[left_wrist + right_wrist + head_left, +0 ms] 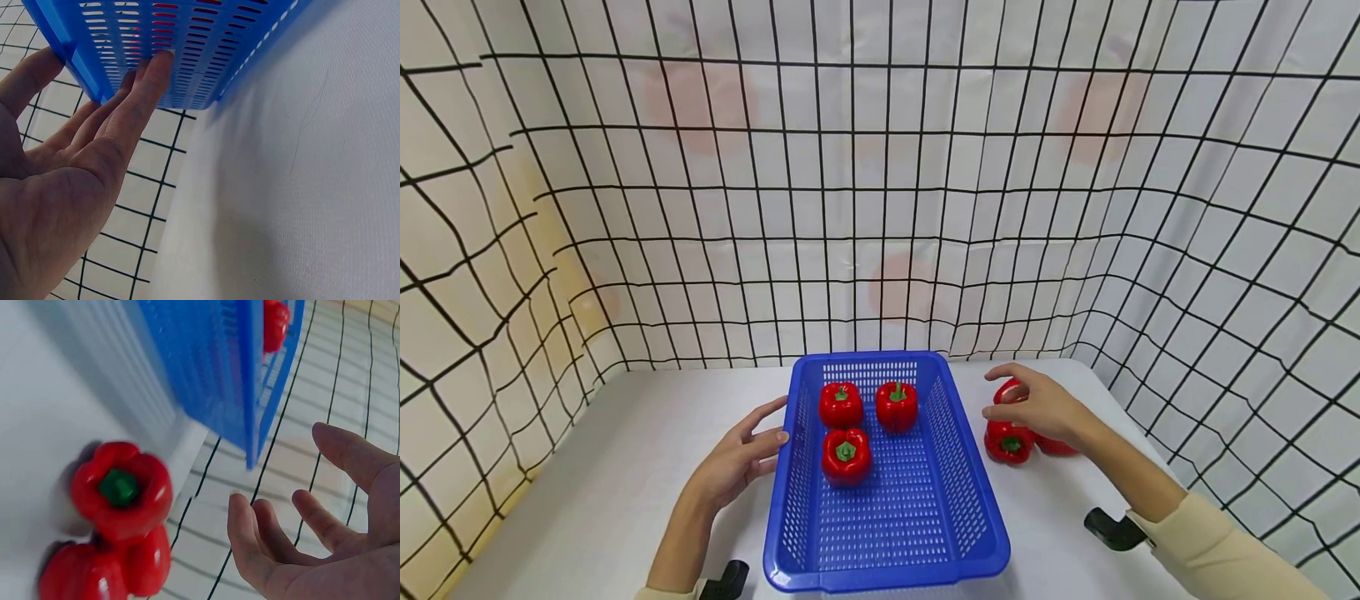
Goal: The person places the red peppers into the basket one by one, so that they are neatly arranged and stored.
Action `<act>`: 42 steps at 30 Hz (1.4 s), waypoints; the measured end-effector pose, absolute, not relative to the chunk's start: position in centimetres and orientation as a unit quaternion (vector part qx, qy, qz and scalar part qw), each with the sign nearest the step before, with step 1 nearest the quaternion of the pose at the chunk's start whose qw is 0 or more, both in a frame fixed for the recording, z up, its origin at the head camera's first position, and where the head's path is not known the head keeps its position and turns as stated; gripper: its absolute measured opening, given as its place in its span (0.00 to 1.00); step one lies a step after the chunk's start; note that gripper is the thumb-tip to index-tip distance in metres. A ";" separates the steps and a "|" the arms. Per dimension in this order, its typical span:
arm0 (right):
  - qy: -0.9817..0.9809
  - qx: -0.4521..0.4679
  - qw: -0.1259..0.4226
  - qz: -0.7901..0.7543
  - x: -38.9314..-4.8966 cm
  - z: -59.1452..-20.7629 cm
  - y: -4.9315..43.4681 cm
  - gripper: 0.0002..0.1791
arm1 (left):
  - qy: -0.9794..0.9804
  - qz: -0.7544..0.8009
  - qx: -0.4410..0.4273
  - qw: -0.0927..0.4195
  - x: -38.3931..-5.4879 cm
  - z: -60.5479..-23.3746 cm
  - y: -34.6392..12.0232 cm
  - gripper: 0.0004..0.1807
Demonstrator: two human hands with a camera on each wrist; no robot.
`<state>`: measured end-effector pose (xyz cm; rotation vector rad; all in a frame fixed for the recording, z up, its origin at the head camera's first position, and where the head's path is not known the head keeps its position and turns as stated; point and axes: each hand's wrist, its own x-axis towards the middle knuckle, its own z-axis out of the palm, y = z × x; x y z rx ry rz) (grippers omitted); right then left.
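A blue plastic basket (891, 575) with slotted walls holds three red bell peppers toward its far left: one at the back left (841, 405), one at the back right (897, 407) and one in front (847, 457). My left hand (730, 462) rests against the basket's left side, thumb at the rim and fingers along the outer wall (194, 37). On the right, my right hand (1045, 407) hovers with fingers spread, holding nothing. Below and beside it lie more red bell peppers, the nearest (1009, 443) showing its green stem (119, 487); the hand partly hides the others.
A white-covered table (625, 467) carries everything. Black grid netting (887, 192) over white sheeting stands behind it and along both sides. Dark wrist cameras (1116, 529) are strapped at both cuffs.
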<state>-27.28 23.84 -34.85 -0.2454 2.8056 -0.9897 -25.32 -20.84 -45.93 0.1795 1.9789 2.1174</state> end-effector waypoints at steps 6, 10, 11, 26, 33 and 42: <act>0.923 -0.052 0.077 -0.373 -27.9 -35.9 26.6 0.43 | 0.679 0.722 0.062 0.118 -25.3 -45.9 -20.8 0.41; 0.923 -0.037 0.070 -0.376 -28.2 -36.5 28.2 0.46 | 0.675 0.725 0.062 0.120 -25.4 -46.0 -20.8 0.41; 0.924 -0.034 0.067 -0.374 -28.2 -36.6 28.6 0.46 | 0.675 0.726 0.062 0.120 -25.4 -46.0 -20.9 0.41; 0.944 0.046 0.008 -0.326 -29.2 -38.7 33.0 0.48 | 0.671 0.730 0.064 0.117 -25.3 -45.9 -20.8 0.41; 0.939 0.076 -0.001 -0.336 -29.4 -40.2 34.1 0.49 | 0.673 0.728 0.064 0.117 -25.3 -45.9 -20.8 0.41; 0.929 0.108 0.001 -0.354 -29.7 -42.2 35.3 0.45 | 0.674 0.725 0.072 0.119 -25.3 -45.9 -20.8 0.41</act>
